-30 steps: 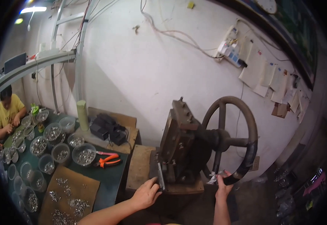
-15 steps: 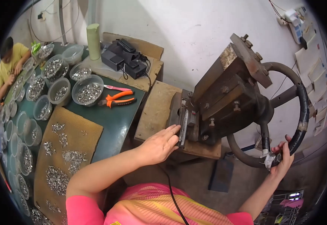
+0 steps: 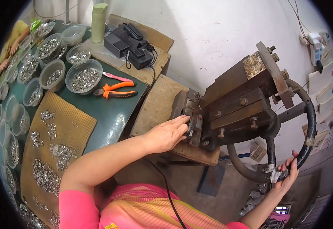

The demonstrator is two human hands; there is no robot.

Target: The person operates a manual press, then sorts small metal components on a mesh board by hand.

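Here, left of the left hand (image 3: 166, 134), clear bowls of small metal parts (image 3: 83, 78) and orange pliers (image 3: 114, 90) lie on the green table (image 3: 109, 114). The left hand's grip is spread, fingertips (image 3: 183, 119) touching the front slot of the rusty hand press (image 3: 231, 103). Farther right, the right hand (image 3: 286, 173) is curled tight around the black handwheel (image 3: 307, 129) rim.

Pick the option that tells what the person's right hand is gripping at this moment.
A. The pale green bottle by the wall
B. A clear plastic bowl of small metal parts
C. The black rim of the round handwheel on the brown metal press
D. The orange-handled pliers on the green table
C: the right hand is closed around the lower rim of the black handwheel on the brown metal press, far from the table.
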